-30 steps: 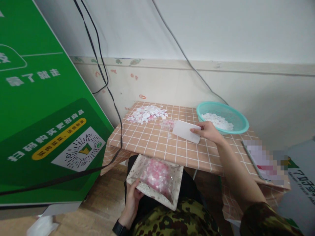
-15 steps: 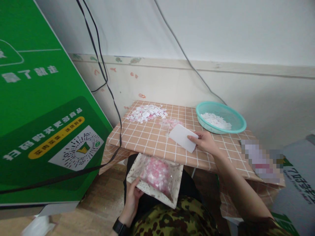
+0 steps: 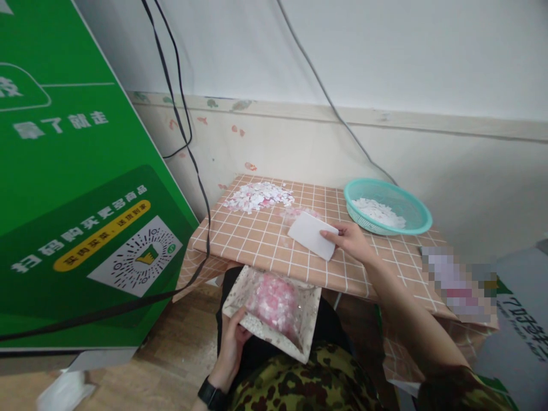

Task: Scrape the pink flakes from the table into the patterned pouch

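My right hand pinches the right end of a white card just over the table, beside a thin patch of pinkish clear bits. A square, speckled tray rests at my lap below the table's front edge. Its left rim is gripped by my left hand, thumb on top. Many pink and whitish translucent bits lie heaped in the tray. A larger pile of white and pink flakes is spread at the table's back left.
On the back right of the checked tablecloth stands a turquoise basket holding white flakes. A blurred-out flat item lies at the right corner. A green panel and a hanging black strap are at left.
The white card in my right hand has shifted slightly left and away from me, nearer the thin patch of bits. My left hand keeps its grip on the tray.
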A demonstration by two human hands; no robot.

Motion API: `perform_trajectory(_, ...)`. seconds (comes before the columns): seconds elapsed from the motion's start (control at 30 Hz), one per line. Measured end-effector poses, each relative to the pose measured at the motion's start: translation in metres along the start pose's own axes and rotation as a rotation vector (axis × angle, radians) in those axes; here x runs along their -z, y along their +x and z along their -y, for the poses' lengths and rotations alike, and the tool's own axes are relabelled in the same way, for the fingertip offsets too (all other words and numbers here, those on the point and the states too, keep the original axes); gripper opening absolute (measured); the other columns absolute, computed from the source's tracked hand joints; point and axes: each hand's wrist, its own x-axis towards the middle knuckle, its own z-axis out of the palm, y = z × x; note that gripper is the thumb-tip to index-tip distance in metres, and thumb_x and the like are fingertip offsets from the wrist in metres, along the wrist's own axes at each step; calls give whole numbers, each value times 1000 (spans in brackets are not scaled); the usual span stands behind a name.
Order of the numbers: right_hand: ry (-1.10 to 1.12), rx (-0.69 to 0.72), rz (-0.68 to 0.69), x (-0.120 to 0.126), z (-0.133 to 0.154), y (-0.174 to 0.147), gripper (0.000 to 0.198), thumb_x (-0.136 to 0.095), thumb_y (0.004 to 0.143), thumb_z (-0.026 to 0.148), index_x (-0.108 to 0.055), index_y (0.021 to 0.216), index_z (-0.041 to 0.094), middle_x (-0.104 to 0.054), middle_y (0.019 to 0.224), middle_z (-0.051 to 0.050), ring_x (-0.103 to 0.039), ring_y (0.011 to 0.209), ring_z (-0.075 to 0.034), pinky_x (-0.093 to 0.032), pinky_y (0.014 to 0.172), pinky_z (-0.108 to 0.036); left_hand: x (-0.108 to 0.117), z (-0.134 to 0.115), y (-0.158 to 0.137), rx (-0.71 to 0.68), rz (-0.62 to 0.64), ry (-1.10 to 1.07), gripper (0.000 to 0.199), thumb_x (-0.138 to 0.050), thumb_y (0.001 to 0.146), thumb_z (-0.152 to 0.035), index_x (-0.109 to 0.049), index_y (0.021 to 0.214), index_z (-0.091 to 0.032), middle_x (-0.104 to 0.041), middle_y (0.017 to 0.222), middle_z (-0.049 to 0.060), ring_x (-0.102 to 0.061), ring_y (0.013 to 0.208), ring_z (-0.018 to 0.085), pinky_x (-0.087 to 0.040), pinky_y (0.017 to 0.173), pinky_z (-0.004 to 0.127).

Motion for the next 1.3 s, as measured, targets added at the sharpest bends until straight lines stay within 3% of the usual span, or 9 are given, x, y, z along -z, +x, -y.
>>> perform_trajectory(0.33,-67,99,176,-8,10,24,49,-65,85,63,-67,68,17,-59,62,-2,-52,59,-14,-39,51,-26,-1,-3,-5,-22,41,-18,68,-79,79,-39,-54,140,-26,-67,135,11,-71,105,28,-60,84,42)
perform_trajectory(0.5,25,34,136,-16,13,22,49,-68,83,63,-68,72,16,-62,65,-3,-55,59,-15,-41,51,-27,-3,-5,-6,-42,36,-29,66,-77,80,-41,-55,140,-26,-66,137,10,-70,110,29,-60,84,40)
perform_trajectory(0.73,141,28,418,-36,31,-11,47,-69,84,62,-71,76,17,-65,70,-3,-56,62,-14,-42,55,-26,-5,-10,-8,-32,25,-19,66,-78,80,-39,-54,140,-27,-64,140,12,-71,105,28,-60,83,43)
perform_trajectory(0.8,164,6,354,-30,28,-12,47,-70,83,63,-73,79,17,-68,73,-4,-59,65,-16,-45,56,-27,-5,-10,-7,-36,17,-18,64,-78,80,-39,-55,138,-27,-65,137,12,-72,100,27,-61,81,42)
perform_trajectory(0.93,139,-29,16,-1,8,5,54,-70,82,65,-75,97,14,-72,80,-9,-64,70,-21,-51,56,-30,-4,-8,-6,-33,13,-8,64,-80,77,-40,-56,134,-24,-68,127,12,-72,92,24,-61,77,40)
perform_trajectory(1.0,69,-8,-71,11,-2,14,55,-70,82,65,-75,99,13,-72,79,-10,-63,68,-22,-50,54,-31,-4,-7,-7,-40,18,-7,64,-81,77,-40,-56,133,-24,-68,127,11,-72,91,23,-60,78,39)
perform_trajectory(1.3,-293,127,-61,14,3,25,46,-57,90,56,-76,90,15,-72,75,-9,-61,65,-21,-43,59,-31,-3,-5,-5,-35,13,-13,67,-80,77,-39,-53,137,-28,-64,135,11,-71,94,25,-60,76,39)
